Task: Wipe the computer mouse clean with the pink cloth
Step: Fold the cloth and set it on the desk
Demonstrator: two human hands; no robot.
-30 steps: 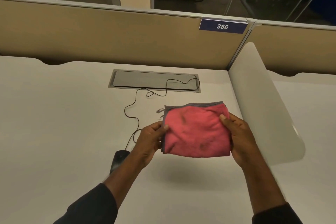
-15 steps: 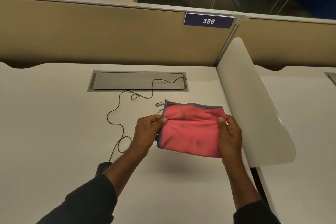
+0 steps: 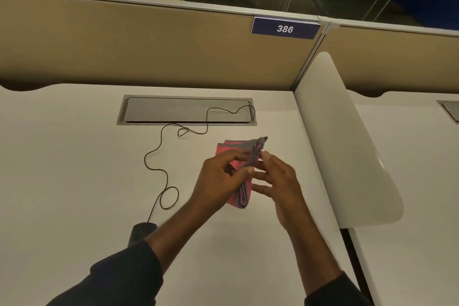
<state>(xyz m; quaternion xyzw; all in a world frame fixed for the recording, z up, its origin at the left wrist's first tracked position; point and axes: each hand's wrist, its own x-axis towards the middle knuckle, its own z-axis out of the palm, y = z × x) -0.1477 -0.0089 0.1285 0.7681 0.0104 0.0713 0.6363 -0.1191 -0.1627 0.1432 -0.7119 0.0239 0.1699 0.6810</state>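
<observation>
Lying nearest on the white desk (image 3: 62, 181), the dark computer mouse (image 3: 140, 232) sat partly hidden behind the left forearm. Beyond it, the left hand (image 3: 218, 181) pinched the folded pink cloth (image 3: 242, 169) above the desk; the right hand (image 3: 278, 181) touched it with relaxed, spread fingers. The mouse cable (image 3: 159, 156) looped back to the cable tray (image 3: 186, 110), below the tan partition (image 3: 149, 45) labelled 386.

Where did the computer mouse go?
In the head view the mouse sits on the white desk at lower left, partly hidden behind the left forearm, its thin black cable snaking away toward the grey hatch.
</observation>
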